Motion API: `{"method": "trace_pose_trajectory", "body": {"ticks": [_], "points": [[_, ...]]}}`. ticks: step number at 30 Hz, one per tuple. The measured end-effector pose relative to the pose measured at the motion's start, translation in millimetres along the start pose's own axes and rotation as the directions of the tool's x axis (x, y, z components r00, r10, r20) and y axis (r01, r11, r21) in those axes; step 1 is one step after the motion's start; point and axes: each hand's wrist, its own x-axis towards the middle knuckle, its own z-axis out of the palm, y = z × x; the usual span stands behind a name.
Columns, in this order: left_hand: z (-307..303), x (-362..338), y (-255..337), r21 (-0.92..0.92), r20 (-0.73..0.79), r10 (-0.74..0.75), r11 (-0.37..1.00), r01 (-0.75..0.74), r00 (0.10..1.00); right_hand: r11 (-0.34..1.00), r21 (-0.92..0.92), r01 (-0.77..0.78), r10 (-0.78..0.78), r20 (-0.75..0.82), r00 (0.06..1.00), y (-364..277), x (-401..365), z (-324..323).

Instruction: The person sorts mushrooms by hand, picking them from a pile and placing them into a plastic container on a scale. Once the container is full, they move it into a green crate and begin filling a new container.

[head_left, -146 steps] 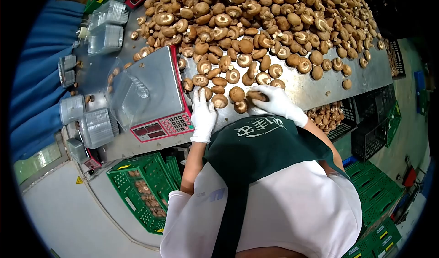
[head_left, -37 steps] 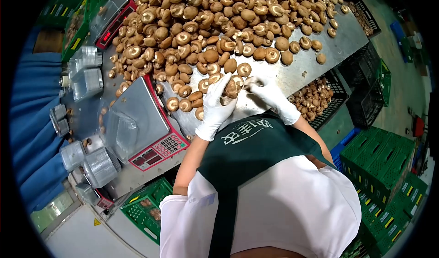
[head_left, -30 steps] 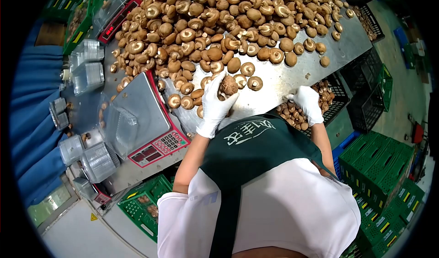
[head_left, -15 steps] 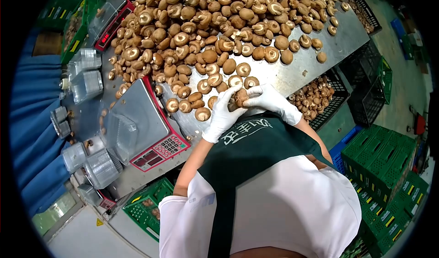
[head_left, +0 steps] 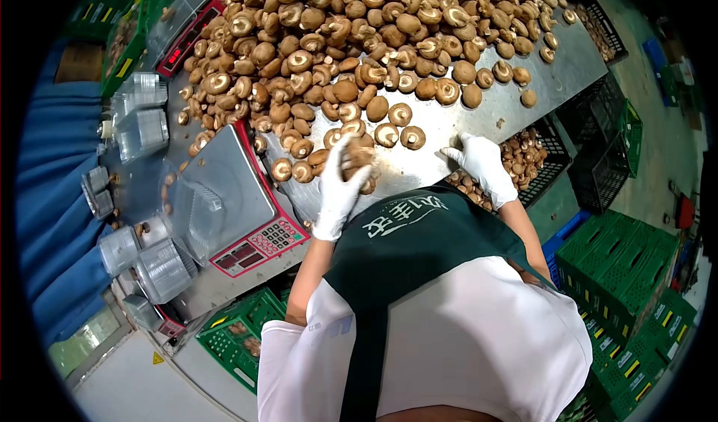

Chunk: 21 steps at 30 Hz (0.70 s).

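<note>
My left hand (head_left: 338, 190), in a white glove, is curled around a brown shiitake mushroom (head_left: 360, 155) that is smeared by motion, just above the near edge of the steel table. My right hand (head_left: 485, 169), gloved too, hovers over the table edge by a black crate. Its thumb and fingers are apart, and I see nothing between them. Several loose shiitake mushrooms (head_left: 386, 134) lie between and ahead of my hands, some with stems up. Beyond them rises a large heap of shiitake mushrooms (head_left: 299, 48).
A red-rimmed scale (head_left: 217, 197) carrying a clear plastic tray (head_left: 196, 220) stands to the left. Stacked clear trays (head_left: 142, 134) line the table's far left side. The black crate (head_left: 552, 160) at right holds mushrooms. Green crates (head_left: 617, 265) are stacked at lower right.
My hands, which were together on one mushroom, have separated. The left has gone left with a mushroom; the right has moved right toward the black crate and shows nothing in it.
</note>
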Motion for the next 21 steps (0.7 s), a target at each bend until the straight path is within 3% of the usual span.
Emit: {"method": "trace_pose_trajectory", "body": {"ticks": [1, 3, 4, 5, 7, 8, 10, 11, 13, 15, 17, 19, 20, 21], "points": [[-9, -5, 1, 0.139, -0.122, 0.005, 0.990, 0.012, 0.993, 0.998, 0.068, -0.007, 0.014, -0.100, 0.995, 0, 0, 2], [-29, -12, -10, 0.451, -0.299, 0.250, 0.887, -0.095, 0.921, 0.989, 0.144, -0.016, 0.026, -0.072, 0.997, -5, 8, 3], [-42, -16, -15, 0.570, -0.296, 0.243, 0.821, -0.033, 0.924, 0.981, 0.180, 0.067, -0.048, -0.111, 0.993, -8, 12, 7], [-48, -20, -12, 0.616, -0.291, 0.136, 0.784, 0.076, 0.947, 0.966, 0.210, 0.152, -0.120, -0.154, 0.981, -9, 17, 10], [-59, -29, -29, 0.734, -0.254, 0.060, 0.662, 0.152, 0.965, 0.962, 0.146, 0.229, -0.199, -0.197, 0.960, -10, 35, 28], [-60, -34, -32, 0.744, -0.255, -0.059, 0.626, 0.235, 0.965, 0.962, 0.096, 0.254, -0.232, -0.195, 0.953, -17, 42, 31], [-56, -39, -37, 0.771, -0.249, -0.102, 0.581, 0.261, 0.963, 0.952, 0.097, 0.290, -0.272, -0.160, 0.949, -34, 52, 36], [-51, -40, -33, 0.798, -0.262, -0.123, 0.530, 0.287, 0.957, 0.957, 0.137, 0.255, -0.249, -0.062, 0.967, -46, 54, 31], [-51, -33, -36, 0.787, -0.285, -0.113, 0.538, 0.300, 0.952, 0.951, 0.062, 0.303, -0.294, -0.127, 0.947, -57, 59, 42], [-50, -23, -32, 0.792, -0.283, -0.126, 0.528, 0.306, 0.951, 0.942, 0.106, 0.318, -0.307, -0.107, 0.946, -64, 61, 46], [-52, -14, -54, 0.814, -0.249, 0.126, 0.564, 0.138, 0.960, 0.927, 0.140, 0.349, -0.334, -0.117, 0.935, -67, 61, 49], [-54, -2, -57, 0.711, -0.217, 0.115, 0.699, 0.076, 0.969, 0.911, 0.153, 0.384, -0.356, -0.180, 0.917, -60, 67, 59], [-51, 2, -56, 0.694, -0.159, 0.212, 0.719, -0.044, 0.964, 0.893, 0.167, 0.417, -0.372, -0.246, 0.895, -57, 70, 61], [-47, 6, -54, 0.709, -0.128, 0.228, 0.702, -0.072, 0.965, 0.894, 0.164, 0.418, -0.373, -0.245, 0.895, -53, 70, 64]]}}
